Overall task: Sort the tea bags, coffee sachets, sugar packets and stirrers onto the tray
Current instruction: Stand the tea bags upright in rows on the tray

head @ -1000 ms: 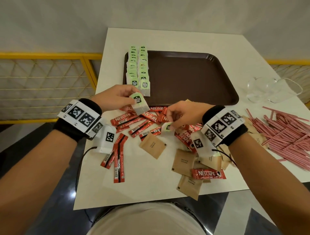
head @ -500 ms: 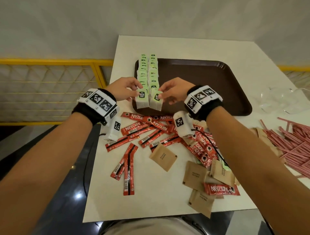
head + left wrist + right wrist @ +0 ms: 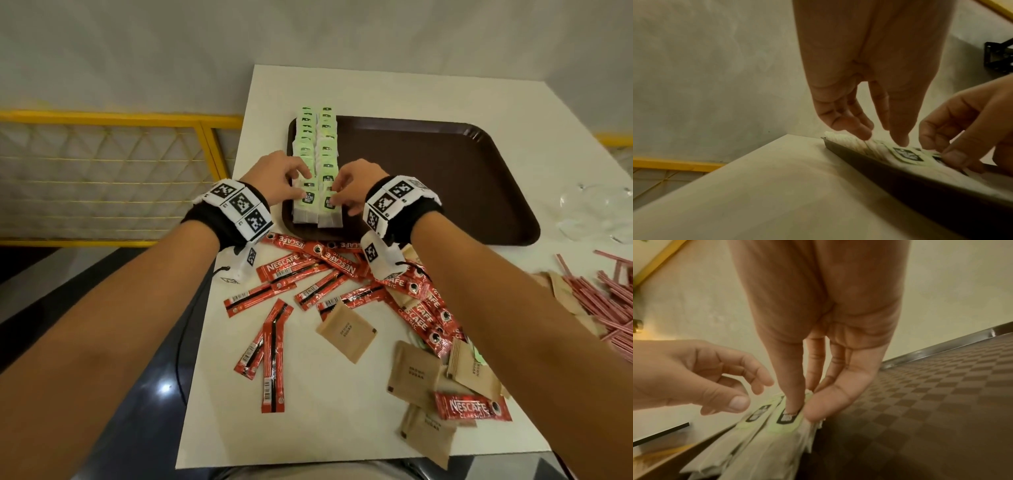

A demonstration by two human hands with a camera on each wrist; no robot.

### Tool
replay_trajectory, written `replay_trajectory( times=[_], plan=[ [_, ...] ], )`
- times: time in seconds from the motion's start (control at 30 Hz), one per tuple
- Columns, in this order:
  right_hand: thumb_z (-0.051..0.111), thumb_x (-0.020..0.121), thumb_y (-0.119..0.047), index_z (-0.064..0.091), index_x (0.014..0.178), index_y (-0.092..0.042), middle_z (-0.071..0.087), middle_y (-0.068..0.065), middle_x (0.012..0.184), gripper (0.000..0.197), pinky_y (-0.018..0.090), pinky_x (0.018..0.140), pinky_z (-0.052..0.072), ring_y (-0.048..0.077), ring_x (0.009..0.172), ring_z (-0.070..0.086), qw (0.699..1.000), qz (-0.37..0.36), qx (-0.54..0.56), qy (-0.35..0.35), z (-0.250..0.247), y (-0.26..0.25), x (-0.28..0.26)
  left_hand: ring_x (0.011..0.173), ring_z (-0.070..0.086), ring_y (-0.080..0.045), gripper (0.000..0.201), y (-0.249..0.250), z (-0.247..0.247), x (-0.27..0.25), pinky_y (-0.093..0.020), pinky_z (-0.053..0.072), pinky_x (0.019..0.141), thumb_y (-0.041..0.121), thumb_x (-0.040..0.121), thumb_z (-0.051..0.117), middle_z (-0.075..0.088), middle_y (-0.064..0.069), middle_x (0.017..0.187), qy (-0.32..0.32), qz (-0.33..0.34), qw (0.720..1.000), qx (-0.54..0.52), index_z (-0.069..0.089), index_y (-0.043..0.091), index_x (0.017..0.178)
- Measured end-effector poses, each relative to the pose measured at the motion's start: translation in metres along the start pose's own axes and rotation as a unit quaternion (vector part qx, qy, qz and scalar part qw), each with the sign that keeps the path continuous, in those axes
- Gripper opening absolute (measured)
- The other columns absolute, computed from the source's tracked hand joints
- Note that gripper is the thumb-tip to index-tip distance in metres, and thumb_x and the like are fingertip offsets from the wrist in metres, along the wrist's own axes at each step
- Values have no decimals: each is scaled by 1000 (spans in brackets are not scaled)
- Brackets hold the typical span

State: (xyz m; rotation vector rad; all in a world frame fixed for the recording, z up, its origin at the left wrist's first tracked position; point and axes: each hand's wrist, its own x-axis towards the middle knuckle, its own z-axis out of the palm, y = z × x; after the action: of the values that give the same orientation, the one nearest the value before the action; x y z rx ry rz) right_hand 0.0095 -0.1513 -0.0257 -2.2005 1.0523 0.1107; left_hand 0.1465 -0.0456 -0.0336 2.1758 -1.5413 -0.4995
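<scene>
Two rows of green tea bags (image 3: 317,147) lie along the left side of the brown tray (image 3: 428,178). My left hand (image 3: 301,181) rests straight fingertips on the nearest bag of the left row (image 3: 306,205); in the left wrist view my left hand (image 3: 885,134) touches the bags just inside the tray rim (image 3: 879,168). My right hand (image 3: 337,195) pinches the nearest bag of the right row (image 3: 329,209). In the right wrist view my right hand (image 3: 803,412) has its thumb on that bag's label (image 3: 781,426) and fingers at its edge.
Red coffee sachets (image 3: 308,267) and brown sugar packets (image 3: 346,330) lie scattered on the white table in front of the tray. Pink stirrers (image 3: 613,294) are piled at the right. A clear container (image 3: 596,212) sits right of the tray. A yellow railing (image 3: 102,118) runs left.
Both hands carried a tea bag each from the pile to the tray and laid them at the near ends of the two rows. My left hand's grip has loosened.
</scene>
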Motion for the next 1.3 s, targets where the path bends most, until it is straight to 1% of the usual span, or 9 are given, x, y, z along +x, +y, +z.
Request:
replay_trajectory(
  times=[0.1,0.23,0.27,0.37,0.47,0.77,1.13,1.23,1.3],
  plan=[
    [75,78,-20,57,111,-7,58,5,100,40,38,87,53,25,101,61,1000,0,-8,15,0,2,-5,83,52,-17,34,1,2,-3,-25,38,74,27,77,74,48,0,98,-19,23,999,33,62,15,107],
    [79,72,-25,49,115,-8,50,-3,85,55,37,77,52,21,88,56,1000,-10,-18,-3,3,3,-17,79,49,-16,40,3,9,-9,-27,39,73,31,70,80,50,0,95,-65,38,995,64,62,13,101],
    [80,71,-25,48,113,-8,52,-1,87,56,38,75,53,22,87,57,999,-11,-30,-5,6,3,-19,79,47,-15,41,3,11,-10,-26,37,72,31,70,80,50,-1,95,-72,40,994,75,62,13,102],
    [80,71,-22,46,104,-11,58,9,103,49,41,79,55,26,89,61,999,0,-43,-10,13,5,-20,82,46,-13,39,3,15,-13,-24,34,72,25,72,79,52,-4,96,-82,44,991,99,63,12,104],
    [80,71,-19,45,98,-13,60,13,109,44,45,86,54,30,98,63,1000,18,-23,-12,15,4,-19,84,46,-13,33,3,16,-15,-24,34,73,18,75,75,56,-7,104,-77,42,990,108,64,12,105],
    [78,72,-16,45,96,-12,60,13,110,41,44,86,54,30,98,63,1000,18,0,-2,18,3,-15,86,47,-12,31,4,17,-15,-24,37,76,24,78,74,57,-8,106,-70,41,992,93,66,10,104],
    [78,73,-25,46,98,-14,61,8,107,41,41,81,54,25,93,63,1000,7,-2,2,10,11,-21,85,48,-12,32,6,18,-18,-24,38,76,25,77,74,57,-9,107,-48,46,994,89,66,10,104],
    [74,79,-29,51,105,-14,60,0,91,39,30,73,53,19,85,61,1000,1,5,2,-2,11,-31,83,48,-12,31,13,13,-24,-24,37,75,26,79,72,56,-6,103,-38,66,994,79,66,12,105],
    [70,81,-33,51,106,-15,59,-3,82,36,29,71,54,17,82,63,1000,-1,16,5,-11,13,-43,81,48,-11,28,24,10,-31,-23,36,74,28,81,70,53,-1,97,-38,94,993,62,65,13,104]
  ],
)
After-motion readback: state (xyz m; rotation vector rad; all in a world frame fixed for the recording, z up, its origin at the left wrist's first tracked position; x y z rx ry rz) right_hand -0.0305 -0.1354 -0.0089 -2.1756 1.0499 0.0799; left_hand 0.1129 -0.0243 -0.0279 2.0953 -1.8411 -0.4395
